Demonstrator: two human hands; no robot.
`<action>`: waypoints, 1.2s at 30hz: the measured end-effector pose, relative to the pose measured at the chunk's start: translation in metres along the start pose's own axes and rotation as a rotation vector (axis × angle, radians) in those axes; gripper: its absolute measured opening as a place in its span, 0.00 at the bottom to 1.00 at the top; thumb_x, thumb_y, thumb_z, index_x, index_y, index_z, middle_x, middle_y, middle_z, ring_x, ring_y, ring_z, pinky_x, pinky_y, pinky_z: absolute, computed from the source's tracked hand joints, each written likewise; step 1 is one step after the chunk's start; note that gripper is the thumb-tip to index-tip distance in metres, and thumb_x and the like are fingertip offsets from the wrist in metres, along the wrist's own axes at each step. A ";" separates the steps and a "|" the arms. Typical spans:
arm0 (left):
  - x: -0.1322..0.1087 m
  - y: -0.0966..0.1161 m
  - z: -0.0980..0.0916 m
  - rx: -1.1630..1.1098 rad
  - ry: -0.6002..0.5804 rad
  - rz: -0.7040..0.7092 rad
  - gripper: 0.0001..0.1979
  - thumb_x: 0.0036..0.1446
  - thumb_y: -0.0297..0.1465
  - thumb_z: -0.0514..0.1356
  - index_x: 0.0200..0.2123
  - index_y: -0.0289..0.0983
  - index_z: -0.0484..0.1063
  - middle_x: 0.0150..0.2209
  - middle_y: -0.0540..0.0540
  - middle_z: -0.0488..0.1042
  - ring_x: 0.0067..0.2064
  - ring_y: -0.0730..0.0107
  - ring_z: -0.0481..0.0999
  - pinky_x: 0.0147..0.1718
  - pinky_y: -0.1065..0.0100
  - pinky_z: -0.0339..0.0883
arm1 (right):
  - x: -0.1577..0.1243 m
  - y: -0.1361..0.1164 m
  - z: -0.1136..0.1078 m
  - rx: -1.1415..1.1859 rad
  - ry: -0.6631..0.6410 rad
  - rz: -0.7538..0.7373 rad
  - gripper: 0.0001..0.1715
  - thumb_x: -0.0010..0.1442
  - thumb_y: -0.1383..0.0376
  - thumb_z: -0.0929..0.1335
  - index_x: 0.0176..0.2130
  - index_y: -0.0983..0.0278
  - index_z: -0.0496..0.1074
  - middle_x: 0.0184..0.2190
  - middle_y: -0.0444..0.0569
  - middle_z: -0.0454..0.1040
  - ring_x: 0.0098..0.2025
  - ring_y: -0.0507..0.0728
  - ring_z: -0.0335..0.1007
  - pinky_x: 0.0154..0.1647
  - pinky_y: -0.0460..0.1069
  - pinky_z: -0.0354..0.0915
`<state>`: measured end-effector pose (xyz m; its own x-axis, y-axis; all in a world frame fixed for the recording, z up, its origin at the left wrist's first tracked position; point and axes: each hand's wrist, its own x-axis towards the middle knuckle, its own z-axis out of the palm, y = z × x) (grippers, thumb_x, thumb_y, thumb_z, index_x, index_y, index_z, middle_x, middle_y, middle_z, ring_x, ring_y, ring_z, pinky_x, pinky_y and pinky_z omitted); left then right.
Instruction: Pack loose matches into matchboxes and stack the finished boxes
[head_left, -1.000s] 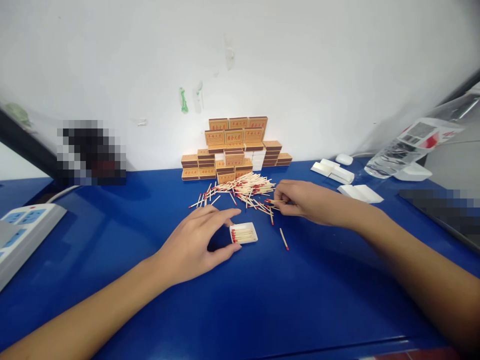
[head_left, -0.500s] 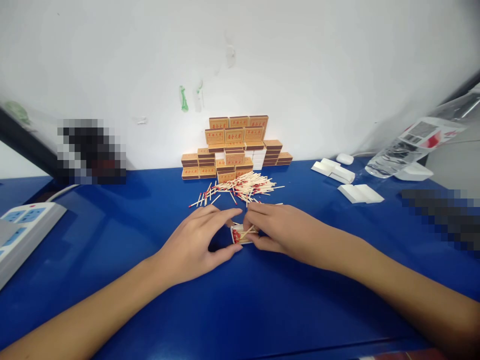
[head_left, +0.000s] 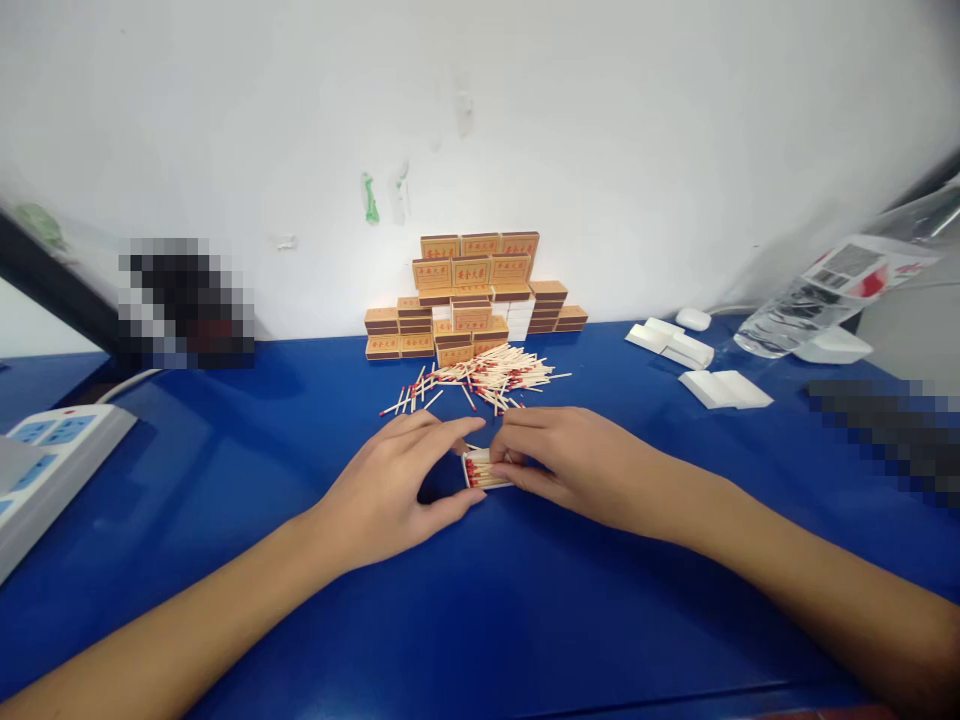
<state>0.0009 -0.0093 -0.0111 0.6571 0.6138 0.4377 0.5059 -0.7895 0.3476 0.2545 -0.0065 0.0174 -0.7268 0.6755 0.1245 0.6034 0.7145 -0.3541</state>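
Note:
A small white matchbox tray (head_left: 470, 482) lies on the blue table, with red-headed matches (head_left: 480, 472) in it. My left hand (head_left: 401, 480) steadies the tray at its left end, thumb on the near side and fingers on the far side. Over the tray's right part, my right hand (head_left: 559, 455) has thumb and fingers pinched together at the matches; its fingertips hide that part. Just beyond the hands is a loose heap of matches (head_left: 514, 368), some strewn to the left.
Behind the heap, printed matchboxes (head_left: 471, 272) are stacked against the wall. White folded pieces (head_left: 725, 389), a small white case (head_left: 693, 319) and a leaning plastic bottle (head_left: 795, 305) are at right. A power strip (head_left: 67, 450) is at left.
The match that slanted up from the tray by my right fingers now lies down among the others. My right hand has shifted slightly; my left hand stays put.

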 end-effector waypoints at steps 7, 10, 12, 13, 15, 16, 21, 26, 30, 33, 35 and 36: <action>-0.001 -0.002 0.000 0.008 0.006 0.004 0.30 0.65 0.36 0.68 0.66 0.39 0.65 0.52 0.42 0.82 0.52 0.55 0.80 0.55 0.50 0.74 | -0.002 0.005 -0.005 0.001 -0.026 0.025 0.05 0.72 0.67 0.70 0.42 0.64 0.78 0.39 0.48 0.77 0.36 0.54 0.72 0.37 0.49 0.62; 0.000 -0.002 0.000 -0.001 0.008 0.001 0.30 0.65 0.36 0.69 0.67 0.39 0.65 0.51 0.43 0.82 0.52 0.56 0.80 0.54 0.51 0.74 | -0.002 0.004 -0.003 0.021 -0.021 0.023 0.06 0.72 0.67 0.69 0.41 0.64 0.77 0.39 0.48 0.77 0.35 0.54 0.72 0.37 0.49 0.62; 0.000 -0.002 0.000 -0.004 0.004 0.000 0.30 0.65 0.36 0.68 0.66 0.39 0.65 0.51 0.43 0.82 0.51 0.57 0.80 0.54 0.52 0.74 | -0.002 0.003 -0.001 0.043 -0.019 0.021 0.07 0.72 0.66 0.69 0.41 0.64 0.77 0.39 0.48 0.77 0.35 0.54 0.72 0.37 0.49 0.61; 0.000 -0.002 0.000 -0.006 0.000 -0.001 0.30 0.65 0.36 0.68 0.66 0.39 0.65 0.51 0.43 0.82 0.51 0.57 0.80 0.53 0.52 0.74 | -0.001 0.002 0.000 0.056 -0.020 0.019 0.07 0.72 0.65 0.69 0.41 0.64 0.77 0.39 0.48 0.77 0.35 0.53 0.72 0.36 0.49 0.61; 0.000 -0.001 -0.001 -0.015 -0.007 -0.004 0.30 0.64 0.36 0.69 0.66 0.39 0.65 0.50 0.44 0.82 0.51 0.56 0.80 0.53 0.51 0.74 | 0.000 0.003 0.002 0.095 -0.011 0.010 0.07 0.72 0.64 0.70 0.41 0.63 0.78 0.38 0.48 0.77 0.35 0.53 0.71 0.36 0.49 0.61; 0.000 0.000 -0.001 -0.025 -0.012 -0.003 0.30 0.64 0.36 0.69 0.66 0.40 0.65 0.49 0.44 0.82 0.50 0.56 0.80 0.53 0.51 0.74 | 0.001 0.004 0.002 0.113 0.011 0.010 0.07 0.72 0.63 0.70 0.41 0.63 0.78 0.37 0.47 0.77 0.34 0.53 0.71 0.36 0.48 0.61; -0.001 0.005 -0.004 -0.086 -0.051 0.007 0.33 0.60 0.34 0.69 0.66 0.42 0.64 0.44 0.48 0.81 0.45 0.58 0.80 0.49 0.53 0.74 | 0.015 0.008 0.010 0.092 0.173 0.118 0.08 0.70 0.63 0.71 0.37 0.64 0.75 0.32 0.45 0.74 0.34 0.53 0.67 0.36 0.48 0.58; 0.001 0.009 -0.006 -0.111 -0.045 -0.010 0.33 0.58 0.32 0.69 0.65 0.42 0.63 0.41 0.51 0.80 0.43 0.60 0.80 0.53 0.52 0.73 | 0.032 0.007 0.016 0.089 0.103 0.175 0.09 0.66 0.66 0.72 0.33 0.64 0.72 0.33 0.45 0.73 0.34 0.53 0.66 0.35 0.48 0.56; 0.001 0.007 -0.006 -0.116 -0.055 -0.006 0.33 0.57 0.31 0.69 0.65 0.42 0.63 0.42 0.51 0.80 0.44 0.61 0.80 0.54 0.53 0.73 | 0.040 0.005 0.016 0.067 0.107 0.192 0.07 0.65 0.68 0.72 0.33 0.64 0.73 0.34 0.47 0.74 0.35 0.54 0.67 0.36 0.49 0.56; 0.001 0.007 -0.006 -0.105 -0.072 -0.016 0.35 0.58 0.32 0.69 0.66 0.45 0.62 0.42 0.51 0.80 0.44 0.61 0.80 0.52 0.54 0.74 | 0.040 0.007 0.014 0.012 0.088 0.270 0.12 0.64 0.68 0.72 0.28 0.64 0.71 0.29 0.46 0.73 0.32 0.54 0.65 0.34 0.50 0.55; 0.001 0.007 -0.007 -0.101 -0.067 -0.015 0.35 0.58 0.32 0.69 0.66 0.45 0.62 0.41 0.51 0.80 0.44 0.61 0.80 0.51 0.54 0.74 | 0.037 0.012 0.010 -0.022 0.094 0.288 0.17 0.67 0.66 0.70 0.26 0.63 0.70 0.26 0.46 0.72 0.30 0.54 0.64 0.33 0.50 0.55; 0.000 0.007 -0.007 -0.100 -0.062 -0.012 0.34 0.58 0.32 0.69 0.66 0.44 0.63 0.41 0.51 0.80 0.44 0.61 0.80 0.51 0.55 0.74 | 0.035 0.016 0.008 -0.027 0.110 0.259 0.17 0.69 0.65 0.68 0.27 0.63 0.70 0.27 0.46 0.72 0.31 0.54 0.65 0.34 0.51 0.56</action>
<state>0.0009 -0.0142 -0.0032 0.6865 0.6190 0.3816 0.4576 -0.7756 0.4349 0.2361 0.0271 0.0085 -0.5081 0.8508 0.1340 0.7738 0.5192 -0.3629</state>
